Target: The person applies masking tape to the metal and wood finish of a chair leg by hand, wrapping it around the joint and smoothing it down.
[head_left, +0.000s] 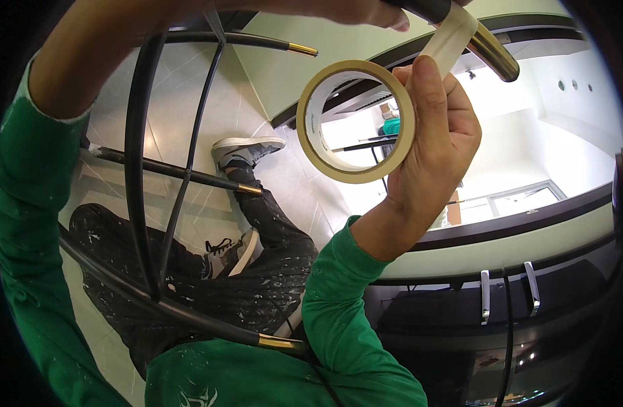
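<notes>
Head view: toward ten o'clock, a black metal frame (136, 149) is spanning paint-spotted trousers (271, 251); at twelve, the left hand (352, 9) is nearing a gold-tipped leg (491, 51) (cropped, grip unclear); toward one, the right hand (437, 129) is gripping a masking tape roll (355, 66), its strip (450, 41) touching that leg.

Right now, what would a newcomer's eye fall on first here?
First, the cream tape roll in the right hand, just above centre, its pale strip stretching up to a gold-tipped black bar at upper right. Then the black metal frame at left, crossing in front of white-flecked dark trousers.
</notes>
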`<state>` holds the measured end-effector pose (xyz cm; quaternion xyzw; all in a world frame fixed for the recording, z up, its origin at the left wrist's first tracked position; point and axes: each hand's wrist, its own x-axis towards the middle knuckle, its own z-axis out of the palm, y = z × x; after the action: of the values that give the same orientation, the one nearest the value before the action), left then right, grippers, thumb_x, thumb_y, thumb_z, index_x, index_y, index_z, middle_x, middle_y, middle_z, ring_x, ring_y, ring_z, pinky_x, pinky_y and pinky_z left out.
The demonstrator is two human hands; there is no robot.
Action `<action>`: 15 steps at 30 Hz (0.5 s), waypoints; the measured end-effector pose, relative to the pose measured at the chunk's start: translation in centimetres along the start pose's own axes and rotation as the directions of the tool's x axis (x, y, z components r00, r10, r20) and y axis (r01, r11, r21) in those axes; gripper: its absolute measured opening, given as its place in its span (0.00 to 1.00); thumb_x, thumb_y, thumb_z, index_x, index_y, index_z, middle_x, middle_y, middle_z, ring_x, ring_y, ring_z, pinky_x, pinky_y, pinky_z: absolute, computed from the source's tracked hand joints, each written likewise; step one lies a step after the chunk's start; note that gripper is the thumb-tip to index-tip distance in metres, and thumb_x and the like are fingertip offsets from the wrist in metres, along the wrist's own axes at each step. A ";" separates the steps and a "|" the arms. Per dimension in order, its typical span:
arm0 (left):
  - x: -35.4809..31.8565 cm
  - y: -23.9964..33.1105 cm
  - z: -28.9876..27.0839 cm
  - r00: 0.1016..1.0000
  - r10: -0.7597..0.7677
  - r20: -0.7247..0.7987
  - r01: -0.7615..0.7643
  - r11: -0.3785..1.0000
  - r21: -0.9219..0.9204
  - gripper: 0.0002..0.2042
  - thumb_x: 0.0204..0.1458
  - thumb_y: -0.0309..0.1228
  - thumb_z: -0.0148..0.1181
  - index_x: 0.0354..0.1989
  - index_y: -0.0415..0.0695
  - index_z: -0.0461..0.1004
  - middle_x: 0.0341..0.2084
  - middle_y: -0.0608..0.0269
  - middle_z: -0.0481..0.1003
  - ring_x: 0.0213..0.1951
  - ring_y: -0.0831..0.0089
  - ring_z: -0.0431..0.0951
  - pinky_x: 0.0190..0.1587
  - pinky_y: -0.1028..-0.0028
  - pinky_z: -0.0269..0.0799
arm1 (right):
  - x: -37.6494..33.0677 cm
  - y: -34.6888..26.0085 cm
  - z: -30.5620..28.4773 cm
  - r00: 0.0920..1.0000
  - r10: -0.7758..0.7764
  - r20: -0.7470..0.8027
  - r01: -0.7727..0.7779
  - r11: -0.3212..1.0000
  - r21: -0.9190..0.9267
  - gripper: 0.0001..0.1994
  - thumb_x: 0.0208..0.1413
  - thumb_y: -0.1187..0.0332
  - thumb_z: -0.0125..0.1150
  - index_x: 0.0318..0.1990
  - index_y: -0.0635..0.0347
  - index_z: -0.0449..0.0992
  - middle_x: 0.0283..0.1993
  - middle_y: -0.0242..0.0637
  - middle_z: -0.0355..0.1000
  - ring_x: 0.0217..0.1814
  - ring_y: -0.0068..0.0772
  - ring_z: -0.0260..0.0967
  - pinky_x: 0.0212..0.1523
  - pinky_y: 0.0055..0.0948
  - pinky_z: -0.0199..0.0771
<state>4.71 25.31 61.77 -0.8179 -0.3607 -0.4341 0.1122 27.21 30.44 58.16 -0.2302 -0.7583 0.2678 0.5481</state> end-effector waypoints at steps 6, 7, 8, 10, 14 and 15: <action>1.0 -2.8 4.6 0.740 0.506 -0.443 -0.269 0.826 0.495 0.13 0.50 0.24 0.73 0.42 0.36 0.79 0.28 0.53 0.83 0.24 0.63 0.84 0.24 0.69 0.75 | 0.3 0.4 0.2 1.000 -0.006 -0.015 0.006 1.000 -0.001 0.16 0.65 0.60 0.73 0.33 0.66 0.81 0.26 0.32 0.78 0.25 0.12 0.67 0.27 0.14 0.60; 1.4 -2.8 5.0 0.648 0.571 -0.504 -0.312 0.802 0.509 0.13 0.50 0.25 0.73 0.42 0.36 0.79 0.28 0.54 0.83 0.23 0.63 0.84 0.24 0.69 0.75 | 0.4 0.5 0.2 1.000 -0.006 -0.019 0.006 1.000 -0.011 0.16 0.65 0.60 0.73 0.33 0.66 0.81 0.26 0.32 0.79 0.25 0.12 0.68 0.27 0.14 0.60; 1.4 -3.3 5.3 0.647 0.570 -0.506 -0.300 0.801 0.518 0.12 0.50 0.26 0.73 0.41 0.36 0.79 0.27 0.54 0.82 0.22 0.64 0.83 0.24 0.69 0.75 | 0.4 0.6 0.2 1.000 -0.010 -0.010 0.010 1.000 -0.005 0.17 0.65 0.60 0.73 0.33 0.66 0.81 0.26 0.32 0.79 0.25 0.12 0.68 0.27 0.14 0.60; 1.2 -3.5 5.3 0.738 0.497 -0.456 -0.222 0.817 0.532 0.11 0.50 0.27 0.73 0.39 0.37 0.79 0.27 0.55 0.82 0.22 0.65 0.83 0.23 0.68 0.75 | 0.5 0.7 0.2 1.000 -0.014 -0.011 0.014 1.000 -0.010 0.17 0.65 0.59 0.73 0.33 0.66 0.82 0.26 0.32 0.78 0.25 0.12 0.68 0.27 0.14 0.60; 0.6 -3.2 4.9 0.783 0.439 -0.440 -0.202 0.850 0.486 0.09 0.50 0.27 0.72 0.37 0.39 0.80 0.26 0.56 0.81 0.22 0.64 0.83 0.22 0.68 0.74 | 0.5 0.8 0.1 1.000 -0.017 -0.013 0.017 1.000 0.001 0.17 0.65 0.60 0.73 0.33 0.66 0.82 0.26 0.31 0.78 0.24 0.12 0.67 0.26 0.14 0.60; 0.5 -3.2 4.8 0.777 0.443 -0.447 -0.215 0.855 0.473 0.09 0.50 0.27 0.72 0.37 0.39 0.80 0.26 0.57 0.81 0.23 0.64 0.83 0.22 0.68 0.74 | 0.5 0.9 0.0 1.000 -0.025 -0.006 0.025 1.000 0.009 0.16 0.65 0.60 0.73 0.33 0.66 0.82 0.26 0.31 0.78 0.24 0.12 0.67 0.26 0.14 0.60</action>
<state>5.72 30.20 58.84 -0.6724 -0.2419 -0.5375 0.4478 27.09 31.43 57.95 -0.2191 -0.7581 0.2635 0.5548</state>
